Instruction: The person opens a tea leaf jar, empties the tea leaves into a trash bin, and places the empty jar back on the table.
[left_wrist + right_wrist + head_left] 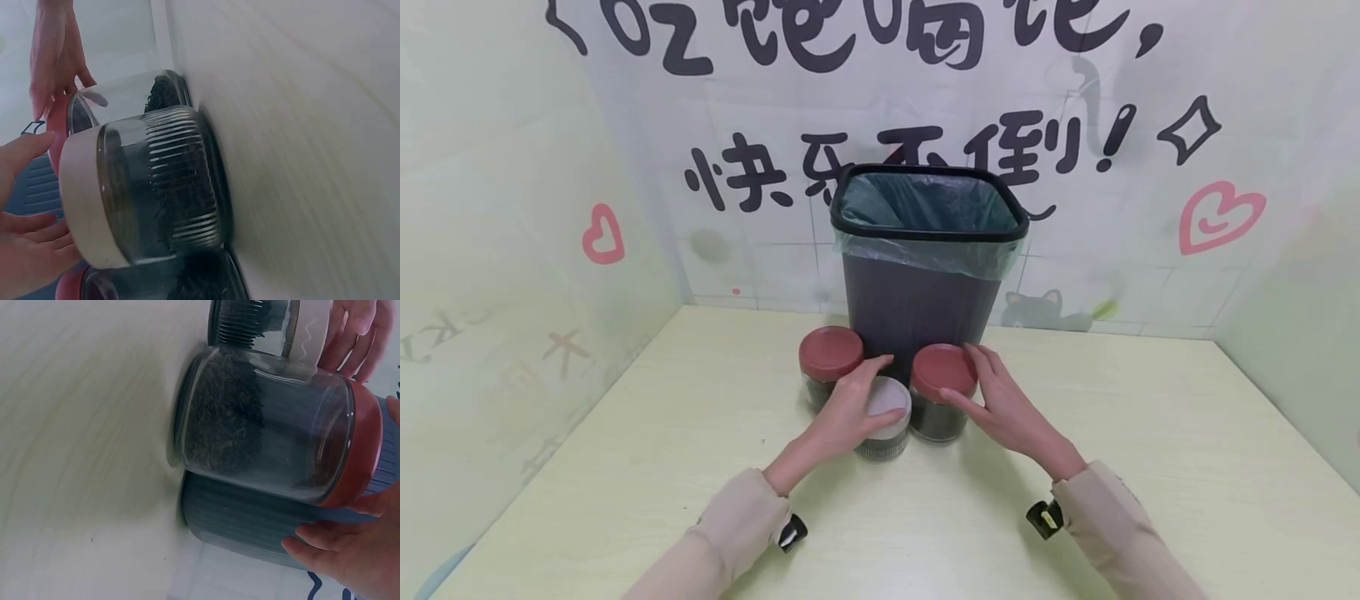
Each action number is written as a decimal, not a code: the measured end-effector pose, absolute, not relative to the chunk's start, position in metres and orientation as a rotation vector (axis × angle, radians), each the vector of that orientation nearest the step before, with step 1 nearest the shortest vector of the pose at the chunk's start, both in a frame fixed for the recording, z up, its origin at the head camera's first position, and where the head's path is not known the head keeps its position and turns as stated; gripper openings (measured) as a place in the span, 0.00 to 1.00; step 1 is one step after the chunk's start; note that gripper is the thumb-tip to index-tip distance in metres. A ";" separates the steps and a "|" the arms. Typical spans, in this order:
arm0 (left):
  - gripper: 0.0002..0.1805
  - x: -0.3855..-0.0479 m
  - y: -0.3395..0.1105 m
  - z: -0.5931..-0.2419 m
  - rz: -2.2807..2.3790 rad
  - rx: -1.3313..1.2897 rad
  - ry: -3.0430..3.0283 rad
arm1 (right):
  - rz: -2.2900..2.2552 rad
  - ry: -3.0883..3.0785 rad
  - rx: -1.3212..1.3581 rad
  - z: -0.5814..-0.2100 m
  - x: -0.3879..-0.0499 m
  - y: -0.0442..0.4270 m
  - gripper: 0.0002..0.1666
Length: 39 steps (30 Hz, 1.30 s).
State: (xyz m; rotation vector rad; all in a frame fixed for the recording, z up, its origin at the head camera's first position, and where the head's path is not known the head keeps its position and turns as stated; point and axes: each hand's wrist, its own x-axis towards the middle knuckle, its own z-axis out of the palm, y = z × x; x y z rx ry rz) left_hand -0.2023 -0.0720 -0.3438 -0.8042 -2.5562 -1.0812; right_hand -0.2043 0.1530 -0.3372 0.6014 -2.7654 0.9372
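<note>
A jar with a pale lid [887, 398] stands in front of two red-lidded jars, the left one [831, 353] and the right one [943, 372]. My left hand [842, 414] spreads around the pale lid, its thumb over the near side; whether it touches is unclear. My right hand [1011, 417] reaches around the right red lid, thumb in front and fingers at its right side. In the right wrist view that hand [359, 544] has extended fingers beside the red lid [362, 444], with dark shreds [225, 415] inside the clear jar. The left wrist view shows the pale-lidded jar [150, 187] upright.
Behind the jars stands a dark bin [921, 300] lined with a green translucent bag [925, 204]. The jars are on a pale wooden table [625, 467]. Printed sheets [760, 250] with large characters and hearts enclose the back and sides.
</note>
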 end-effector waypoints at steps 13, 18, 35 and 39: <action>0.47 -0.218 -0.044 -0.344 -1.048 -0.867 -2.682 | 1.048 -2.689 0.656 -0.346 -0.214 0.142 0.56; 0.49 -0.220 -0.038 -0.342 -1.112 -0.875 -2.687 | 1.047 -2.651 0.661 -0.348 -0.216 0.140 0.55; 0.51 -0.214 -0.025 -0.343 -1.192 -0.966 -2.645 | 1.098 -2.618 0.618 -0.351 -0.206 0.150 0.49; 0.51 -0.208 -0.022 -0.344 -1.162 -0.992 -2.640 | 1.079 -2.634 0.628 -0.351 -0.198 0.155 0.49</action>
